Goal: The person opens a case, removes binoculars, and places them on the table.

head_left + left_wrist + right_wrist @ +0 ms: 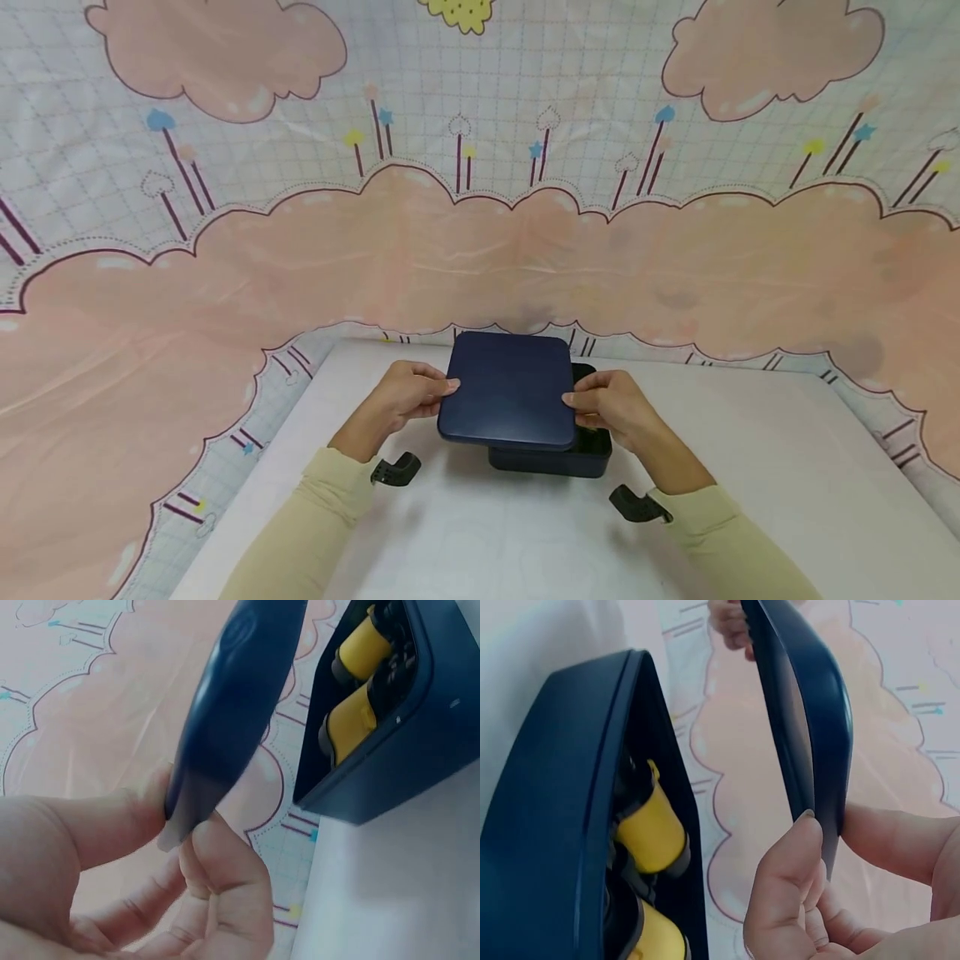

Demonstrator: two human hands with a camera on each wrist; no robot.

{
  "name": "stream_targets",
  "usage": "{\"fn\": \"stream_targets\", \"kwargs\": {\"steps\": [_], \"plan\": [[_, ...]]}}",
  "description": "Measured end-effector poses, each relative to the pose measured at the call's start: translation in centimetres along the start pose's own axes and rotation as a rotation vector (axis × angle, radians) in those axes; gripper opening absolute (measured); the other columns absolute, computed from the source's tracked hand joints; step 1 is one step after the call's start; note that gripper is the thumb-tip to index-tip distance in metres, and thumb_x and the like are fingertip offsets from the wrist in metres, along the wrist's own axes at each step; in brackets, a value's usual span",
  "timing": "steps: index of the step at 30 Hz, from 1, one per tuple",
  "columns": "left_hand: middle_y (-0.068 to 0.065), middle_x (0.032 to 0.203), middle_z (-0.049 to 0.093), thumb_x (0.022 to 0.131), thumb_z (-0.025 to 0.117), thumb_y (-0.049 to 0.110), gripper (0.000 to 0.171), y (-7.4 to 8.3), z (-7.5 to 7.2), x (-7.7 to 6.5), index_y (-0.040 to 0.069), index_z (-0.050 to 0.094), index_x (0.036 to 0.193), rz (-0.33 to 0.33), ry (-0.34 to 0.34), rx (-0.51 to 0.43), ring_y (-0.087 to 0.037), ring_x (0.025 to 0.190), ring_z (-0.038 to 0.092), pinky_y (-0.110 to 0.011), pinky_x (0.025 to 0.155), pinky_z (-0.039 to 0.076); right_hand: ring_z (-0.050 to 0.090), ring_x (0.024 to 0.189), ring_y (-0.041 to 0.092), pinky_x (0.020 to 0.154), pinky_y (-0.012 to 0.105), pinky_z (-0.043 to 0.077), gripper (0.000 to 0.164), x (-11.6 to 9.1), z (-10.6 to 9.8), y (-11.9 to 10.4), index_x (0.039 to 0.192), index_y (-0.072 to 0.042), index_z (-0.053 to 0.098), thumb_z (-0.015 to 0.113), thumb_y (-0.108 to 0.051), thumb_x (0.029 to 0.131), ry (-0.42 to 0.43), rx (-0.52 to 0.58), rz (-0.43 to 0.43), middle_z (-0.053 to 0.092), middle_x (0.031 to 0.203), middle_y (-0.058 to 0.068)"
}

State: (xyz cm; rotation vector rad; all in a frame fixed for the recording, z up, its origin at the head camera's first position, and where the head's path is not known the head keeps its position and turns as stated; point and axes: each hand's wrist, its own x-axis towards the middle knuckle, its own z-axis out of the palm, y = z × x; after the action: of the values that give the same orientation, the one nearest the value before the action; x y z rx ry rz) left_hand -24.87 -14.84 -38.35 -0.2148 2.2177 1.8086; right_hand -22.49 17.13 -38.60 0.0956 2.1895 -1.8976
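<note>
A dark blue square lid is held up level over the back of the table, pinched at its two sides. My left hand grips the left edge between thumb and fingers, and my right hand grips the right edge the same way. Below it, shifted a little to the right, stands an open dark blue box, partly hidden by the lid in the head view. Yellow-and-black cylindrical pieces lie inside the box, seen in both wrist views. A gap shows between lid and box there.
The white table carries the box near its back edge. Behind it hangs a printed cloth with clouds, draping past the table's sides. Black wrist mounts jut from both sleeves above the table.
</note>
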Motion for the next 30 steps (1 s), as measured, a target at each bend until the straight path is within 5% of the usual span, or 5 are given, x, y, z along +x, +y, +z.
{"fn": "stream_targets", "kwargs": {"steps": [12,21,30], "plan": [[0.001,0.082,0.071,0.091,0.082,0.015,0.038,-0.6,-2.3,-0.7,-0.005,0.065,0.120,0.024,0.024,0.000,-0.008,0.068,0.064,-0.021,0.064,0.057,0.069,0.078,0.015,0.071,0.027,0.064,0.021,0.1,2.4,0.1,0.109,0.008,0.062,0.073,0.001,0.092,0.014,0.034,-0.023,0.069,0.095,0.009],[-0.002,0.090,0.076,0.093,0.080,0.013,0.052,-0.9,-3.9,-1.4,-0.007,0.061,0.137,0.063,0.038,-0.019,-0.008,0.073,0.070,-0.022,0.068,0.061,0.070,0.080,0.013,0.073,0.025,0.063,0.047,0.3,4.3,0.1,0.136,0.011,0.059,0.073,0.000,0.093,0.022,0.044,-0.078,0.071,0.090,0.005],[0.004,0.084,0.077,0.094,0.078,0.011,0.056,-1.5,-6.1,-1.7,-0.004,0.057,0.145,0.066,0.050,-0.029,-0.005,0.071,0.071,-0.021,0.067,0.061,0.070,0.078,0.015,0.080,0.033,0.065,0.048,0.7,7.2,0.6,0.137,0.004,0.063,0.075,0.002,0.091,0.065,0.059,-0.090,0.067,0.085,0.006]]}}
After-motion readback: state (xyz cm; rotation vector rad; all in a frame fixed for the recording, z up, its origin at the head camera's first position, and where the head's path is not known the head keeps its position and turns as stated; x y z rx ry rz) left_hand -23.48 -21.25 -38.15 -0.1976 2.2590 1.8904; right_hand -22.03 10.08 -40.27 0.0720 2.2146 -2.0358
